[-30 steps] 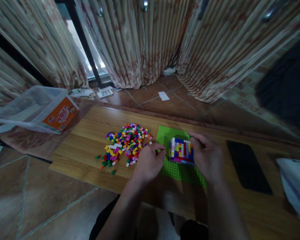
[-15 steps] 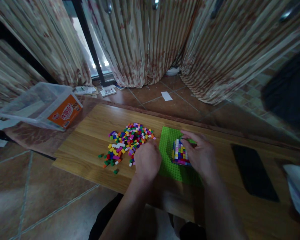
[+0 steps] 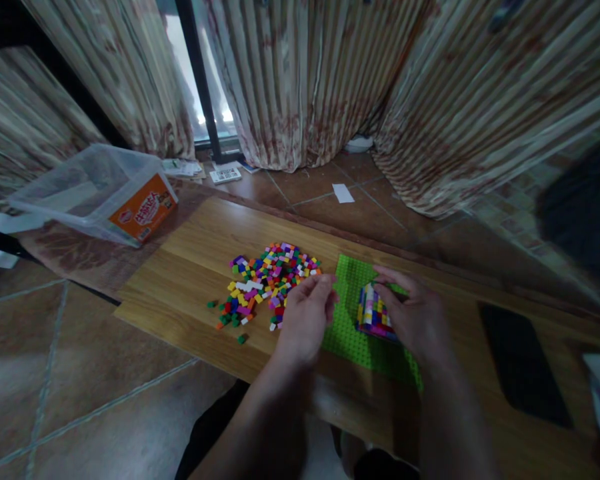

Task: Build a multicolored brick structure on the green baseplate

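Note:
A small build of multicoloured toy bricks [image 3: 375, 312] stands on a green studded baseplate [image 3: 347, 333]. My right hand [image 3: 410, 310] curls over the build's right side, thumb and fingers against its upper part, hiding that side. My left hand [image 3: 307, 310] is raised over the plate's left edge, beside a heap of loose bricks [image 3: 275, 270]. Its thumb and fingertips are pinched together; whatever is between them is too small to make out. A few green bricks [image 3: 241, 339] lie apart from the heap.
The wooden table [image 3: 180, 267] carries a dark flat rectangular object [image 3: 523, 363] on the right. A clear plastic bin [image 3: 95, 193] with an orange label stands at the far left. Papers [image 3: 343, 193] lie on the tiled floor near the striped curtains [image 3: 320, 80].
My left hand has lifted from the edge of the brick heap and moved right toward the baseplate, fingers pinched. My right hand stays at the build. The whole view has shifted slightly.

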Motion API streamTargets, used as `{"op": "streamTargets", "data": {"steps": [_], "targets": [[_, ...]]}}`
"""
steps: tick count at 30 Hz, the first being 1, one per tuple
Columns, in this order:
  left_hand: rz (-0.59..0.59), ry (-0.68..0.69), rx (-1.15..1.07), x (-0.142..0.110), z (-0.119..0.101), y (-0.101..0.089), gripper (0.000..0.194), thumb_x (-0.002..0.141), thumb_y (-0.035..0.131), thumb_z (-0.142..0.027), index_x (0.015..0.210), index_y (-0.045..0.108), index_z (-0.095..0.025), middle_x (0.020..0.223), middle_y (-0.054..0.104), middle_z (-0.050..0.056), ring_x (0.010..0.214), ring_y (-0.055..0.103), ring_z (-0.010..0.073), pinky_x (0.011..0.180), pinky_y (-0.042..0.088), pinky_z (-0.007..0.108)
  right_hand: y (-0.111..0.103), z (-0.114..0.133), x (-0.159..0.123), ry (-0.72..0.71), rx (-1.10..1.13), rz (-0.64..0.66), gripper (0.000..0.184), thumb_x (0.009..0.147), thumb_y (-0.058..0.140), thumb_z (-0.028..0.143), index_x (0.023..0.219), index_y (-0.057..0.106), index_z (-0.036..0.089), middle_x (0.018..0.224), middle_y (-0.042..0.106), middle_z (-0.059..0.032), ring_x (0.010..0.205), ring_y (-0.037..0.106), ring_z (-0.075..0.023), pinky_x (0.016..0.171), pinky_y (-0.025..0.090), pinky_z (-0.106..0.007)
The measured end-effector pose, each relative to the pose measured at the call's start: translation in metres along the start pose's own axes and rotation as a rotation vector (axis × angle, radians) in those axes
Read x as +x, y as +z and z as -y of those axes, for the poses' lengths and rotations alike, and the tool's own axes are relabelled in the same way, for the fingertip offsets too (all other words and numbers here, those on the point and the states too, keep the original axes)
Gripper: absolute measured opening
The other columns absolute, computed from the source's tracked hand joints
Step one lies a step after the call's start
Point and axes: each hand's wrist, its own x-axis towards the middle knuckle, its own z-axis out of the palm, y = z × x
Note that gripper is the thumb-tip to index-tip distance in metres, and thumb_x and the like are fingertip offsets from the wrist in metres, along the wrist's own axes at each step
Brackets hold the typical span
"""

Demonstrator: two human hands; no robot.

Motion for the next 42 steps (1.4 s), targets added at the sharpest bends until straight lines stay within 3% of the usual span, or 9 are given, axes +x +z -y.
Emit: {"op": "streamTargets", "data": {"steps": [3,9,14,19,22,26,30,34,42], "targets": [[0.021,-0.082,-0.176,-0.002,-0.003,0.000,0.016,0.083,0.060,-0.025,0.087,0.065,-0.011,0.067,0.055,-0.001,0.052,0.044,0.0052,0.049,0.031,0.017,-0.001,0.001,0.002,0.017,-0.003,0.025,0.031,0.083,0.058,0.035,0.110,0.072,0.028,0.100,0.071,-0.0042,0.095,0.066,-0.0220,0.089,0.049,-0.038],[-0.021,-0.172,-0.304,0.000,-0.005,0.004,0.020,0.093,0.049,-0.023,0.088,0.063,-0.009,0.071,0.059,0.002,0.056,0.054,0.0067,0.053,0.041,0.017,-0.001,0.003,0.005,0.062,0.025,0.057,0.032,0.081,0.060,0.034,0.108,0.073,0.027,0.099,0.073,-0.0037,0.092,0.068,-0.0217,0.088,0.051,-0.038],[-0.009,-0.236,-0.387,-0.002,-0.009,0.007,0.030,0.097,0.043,-0.028,0.085,0.062,-0.008,0.073,0.063,0.006,0.061,0.060,0.0098,0.060,0.048,0.020,0.001,0.001,0.004,0.110,0.114,0.056,0.034,0.079,0.062,0.035,0.109,0.073,0.024,0.096,0.074,-0.0041,0.087,0.069,-0.0208,0.082,0.053,-0.036],[0.038,-0.253,-0.472,-0.004,-0.011,0.007,0.035,0.097,0.044,-0.036,0.086,0.064,-0.008,0.083,0.068,0.012,0.074,0.066,0.0145,0.072,0.053,0.024,0.001,-0.001,0.002,0.106,0.066,0.072,0.035,0.082,0.062,0.037,0.113,0.071,0.025,0.096,0.074,-0.0040,0.087,0.069,-0.0211,0.083,0.053,-0.038],[0.069,-0.256,-0.497,-0.006,-0.011,0.007,0.038,0.096,0.044,-0.040,0.088,0.064,-0.009,0.089,0.069,0.014,0.078,0.067,0.0162,0.075,0.053,0.025,-0.002,0.003,-0.003,0.037,0.034,0.002,0.033,0.082,0.063,0.036,0.113,0.070,0.024,0.103,0.073,-0.0051,0.097,0.068,-0.0224,0.090,0.051,-0.040],[0.093,-0.267,-0.516,-0.008,-0.010,0.009,0.041,0.095,0.043,-0.045,0.089,0.064,-0.010,0.092,0.068,0.014,0.083,0.066,0.0178,0.078,0.052,0.027,-0.007,0.025,-0.011,-0.170,0.088,-0.141,0.019,0.086,0.063,0.033,0.100,0.072,0.026,0.104,0.070,-0.0034,0.098,0.065,-0.0205,0.089,0.050,-0.037],[0.142,-0.260,-0.544,-0.008,-0.008,0.012,0.041,0.096,0.041,-0.046,0.090,0.063,-0.011,0.088,0.065,0.011,0.080,0.064,0.0159,0.076,0.051,0.025,-0.009,0.052,-0.015,-0.264,0.148,0.004,0.016,0.087,0.065,0.031,0.101,0.071,0.029,0.102,0.067,-0.0019,0.095,0.064,-0.0190,0.084,0.051,-0.036],[0.178,-0.257,-0.541,-0.009,-0.006,0.015,0.043,0.098,0.037,-0.046,0.090,0.063,-0.012,0.084,0.063,0.007,0.072,0.059,0.0130,0.066,0.047,0.022,-0.004,0.060,-0.017,-0.322,0.047,0.162,0.020,0.086,0.065,0.026,0.106,0.070,0.028,0.104,0.065,-0.0032,0.099,0.060,-0.0203,0.085,0.050,-0.038],[0.187,-0.241,-0.506,-0.010,-0.002,0.019,0.040,0.097,0.039,-0.044,0.092,0.063,-0.012,0.084,0.062,0.007,0.070,0.058,0.0123,0.066,0.047,0.022,-0.002,0.055,-0.017,-0.298,0.033,0.162,0.011,0.089,0.060,0.026,0.093,0.070,0.026,0.102,0.066,-0.0037,0.101,0.058,-0.0216,0.085,0.049,-0.038]]}}
